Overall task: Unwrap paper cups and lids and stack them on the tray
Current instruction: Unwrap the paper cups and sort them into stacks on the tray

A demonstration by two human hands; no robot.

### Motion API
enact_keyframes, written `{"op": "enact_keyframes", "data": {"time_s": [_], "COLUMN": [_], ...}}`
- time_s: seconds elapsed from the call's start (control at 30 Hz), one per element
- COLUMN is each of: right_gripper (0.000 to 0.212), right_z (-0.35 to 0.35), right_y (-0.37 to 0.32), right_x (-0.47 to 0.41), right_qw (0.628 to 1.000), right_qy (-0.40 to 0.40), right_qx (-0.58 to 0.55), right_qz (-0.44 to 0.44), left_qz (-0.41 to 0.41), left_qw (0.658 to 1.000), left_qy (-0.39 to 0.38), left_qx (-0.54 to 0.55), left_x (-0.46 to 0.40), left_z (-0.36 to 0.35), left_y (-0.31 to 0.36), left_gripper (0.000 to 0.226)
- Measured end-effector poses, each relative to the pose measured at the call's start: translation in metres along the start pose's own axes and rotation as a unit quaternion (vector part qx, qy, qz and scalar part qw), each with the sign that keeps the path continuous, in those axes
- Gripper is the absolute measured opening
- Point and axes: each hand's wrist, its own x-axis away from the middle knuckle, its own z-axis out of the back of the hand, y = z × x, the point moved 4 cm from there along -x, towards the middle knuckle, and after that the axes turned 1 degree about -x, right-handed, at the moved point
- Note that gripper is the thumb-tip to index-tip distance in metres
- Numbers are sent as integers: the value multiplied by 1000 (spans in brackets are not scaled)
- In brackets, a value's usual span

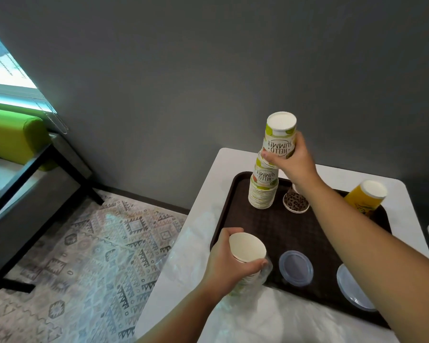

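Note:
A dark brown tray (pixel 278 233) lies on a white table (pixel 235 159). At its far left stands an upside-down stack of "Hello Summer" paper cups (pixel 263 191). My right hand (pixel 291 160) grips an upside-down "Hello Summer" cup (pixel 280 133) at the top of that stack. My left hand (pixel 227 264) holds a stack of paper cups (pixel 248 247), mouth up, still partly inside clear plastic wrap (pixel 264 274), at the tray's near left edge. A clear lid (pixel 295 268) and a white stack of lids (pixel 352 288) rest on the tray's near side.
A leopard-print cup stack (pixel 295 200) and a yellow cup stack (pixel 365 196) stand upside down on the tray's far side. Loose clear plastic (pixel 196 246) covers the table's left and near parts. A grey wall rises behind; a patterned rug (pixel 89 248) lies left.

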Motion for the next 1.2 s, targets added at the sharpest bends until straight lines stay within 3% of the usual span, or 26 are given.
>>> {"op": "enact_keyframes", "data": {"time_s": [0.13,0.23,0.4,0.5,0.6,0.67,0.7,0.77,0.83,0.9,1.0,1.2], "right_gripper": [63,62,41,47,64,64,60,50,53,66,78,69], "right_z": [-2,-2,-9,-14,-10,-10,-12,-21,-31,-36,-43,-46], "right_y": [20,29,35,41,33,20,13,7,9,16,24,21], "right_x": [-14,-19,-22,-18,-3,15,24,45,73,98,118,126], "right_qw": [998,999,990,981,961,958,963,962,908,845,805,815], "right_qy": [37,51,15,-16,52,82,48,-123,-315,-409,-443,-410], "right_qx": [-23,-5,135,192,260,244,226,216,268,342,393,409], "right_qz": [-34,-12,36,28,73,127,140,112,62,40,14,8], "left_qz": [-6,-7,-3,-2,-3,-4,-5,-5,-3,2,-6,8], "left_qw": [1000,1000,1000,1000,1000,1000,1000,1000,1000,1000,1000,1000], "left_qy": [-5,-4,-4,-4,-3,3,5,4,1,-7,-9,9], "left_qx": [0,-2,-1,-3,-5,-6,-6,-4,8,18,19,10], "left_x": [1,-3,-4,-5,-4,-3,-3,-2,-2,-3,-3,1], "left_z": [0,0,0,1,0,0,0,-1,-1,0,-1,-4], "left_y": [-1,-1,-1,-2,-2,-3,-3,-4,-3,-1,-1,-6], "left_gripper": [68,69,71,71,70,71,72,75,72,72,77,104]}}
